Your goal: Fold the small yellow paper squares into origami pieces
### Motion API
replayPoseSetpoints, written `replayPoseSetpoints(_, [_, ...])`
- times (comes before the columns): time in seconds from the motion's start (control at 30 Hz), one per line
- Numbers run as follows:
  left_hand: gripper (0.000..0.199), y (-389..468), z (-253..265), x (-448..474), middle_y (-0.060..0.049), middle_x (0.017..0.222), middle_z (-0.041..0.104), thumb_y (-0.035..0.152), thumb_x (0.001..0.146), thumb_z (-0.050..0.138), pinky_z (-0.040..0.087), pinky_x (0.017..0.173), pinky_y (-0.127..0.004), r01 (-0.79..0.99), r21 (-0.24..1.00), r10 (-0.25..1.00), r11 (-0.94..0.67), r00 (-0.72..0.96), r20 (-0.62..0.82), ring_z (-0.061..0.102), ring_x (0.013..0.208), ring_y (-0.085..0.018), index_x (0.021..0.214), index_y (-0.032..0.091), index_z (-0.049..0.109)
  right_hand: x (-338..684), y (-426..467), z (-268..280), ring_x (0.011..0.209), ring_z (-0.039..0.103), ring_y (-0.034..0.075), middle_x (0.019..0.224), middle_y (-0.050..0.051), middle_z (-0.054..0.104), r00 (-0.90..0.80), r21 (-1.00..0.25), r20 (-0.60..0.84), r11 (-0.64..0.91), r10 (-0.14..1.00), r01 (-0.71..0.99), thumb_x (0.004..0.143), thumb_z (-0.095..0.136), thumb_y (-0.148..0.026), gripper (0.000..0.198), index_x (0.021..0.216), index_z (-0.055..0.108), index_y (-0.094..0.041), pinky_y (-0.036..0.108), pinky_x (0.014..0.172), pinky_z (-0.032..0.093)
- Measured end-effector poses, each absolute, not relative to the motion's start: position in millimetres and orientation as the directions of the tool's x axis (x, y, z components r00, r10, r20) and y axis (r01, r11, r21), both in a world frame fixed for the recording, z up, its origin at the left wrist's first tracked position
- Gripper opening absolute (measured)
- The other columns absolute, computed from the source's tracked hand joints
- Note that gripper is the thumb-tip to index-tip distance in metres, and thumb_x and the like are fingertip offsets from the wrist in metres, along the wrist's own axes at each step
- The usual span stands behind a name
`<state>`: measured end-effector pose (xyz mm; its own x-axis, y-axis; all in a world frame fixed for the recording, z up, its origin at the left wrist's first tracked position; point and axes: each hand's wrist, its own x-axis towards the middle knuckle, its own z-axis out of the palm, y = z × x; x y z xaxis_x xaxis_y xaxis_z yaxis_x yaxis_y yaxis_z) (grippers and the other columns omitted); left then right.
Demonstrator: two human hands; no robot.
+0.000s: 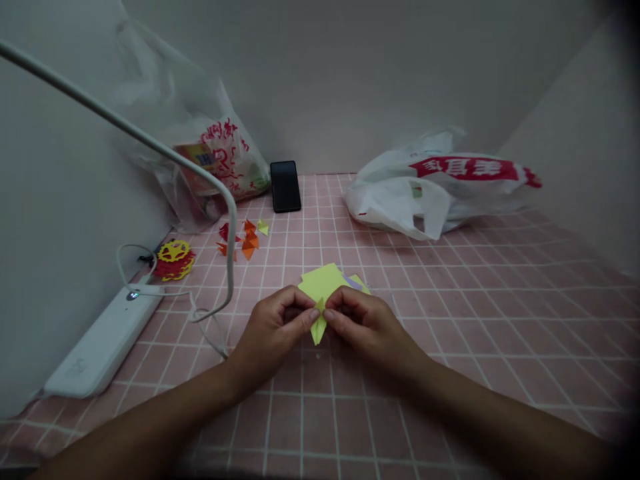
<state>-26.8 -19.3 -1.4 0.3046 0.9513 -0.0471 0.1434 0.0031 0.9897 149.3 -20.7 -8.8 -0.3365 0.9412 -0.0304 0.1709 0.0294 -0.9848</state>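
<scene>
Pink tablecloth (360, 427), white grid, beneath everything. Near left: one long white device (103, 347), lying flat, thin cable (193, 303) beside it. Near centre: one folded yellow paper (317, 333), narrow, point toward the wearer, held between both hands. Left hand (275, 323): thumb and forefinger closed on its left edge. Right hand (365, 323): likewise pinched on its right edge. Just beyond: yellow sheets (323, 275), stacked, a lilac sheet (352, 282) showing at right. Farther left: yellow and red gear-shaped pieces (174, 252), piled; small folded papers (249, 245), orange, red and yellow. At back: printed plastic bags, left (240, 170) and right (385, 193); black phone (286, 187) between.
</scene>
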Motion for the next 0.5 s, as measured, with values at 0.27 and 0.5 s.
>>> replayPoseSetpoints(0.27, [0.011,-18.5,-1.8,-26.6,-0.001,0.078,0.056,0.024,0.083,0.063,0.045,0.069,-0.026,0.187,0.975,0.965,-0.121,0.251,0.072,0.055,0.074,-0.015,0.075,0.017,0.063,146.0,-20.3,-10.5,0.052,0.045,0.010,0.062,-0.005,0.049,-0.358,-0.977,-0.191,-0.213,0.914,-0.021,0.079,0.064,-0.031,0.017,0.076,0.051,-0.021,0.023,0.047,0.035])
replayPoseSetpoints(0.5, [0.008,-18.5,-5.1,-25.2,0.000,0.078,0.056,0.022,0.080,0.067,0.045,0.069,-0.025,0.062,0.995,0.969,-0.073,0.239,0.056,0.055,0.075,-0.014,0.075,0.017,0.062,143.3,-22.7,-14.1,0.048,0.047,0.009,0.062,-0.005,0.052,-0.342,-0.939,-0.240,-0.307,0.909,-0.158,0.075,0.070,-0.033,0.024,0.075,0.049,-0.021,0.022,0.045,0.037])
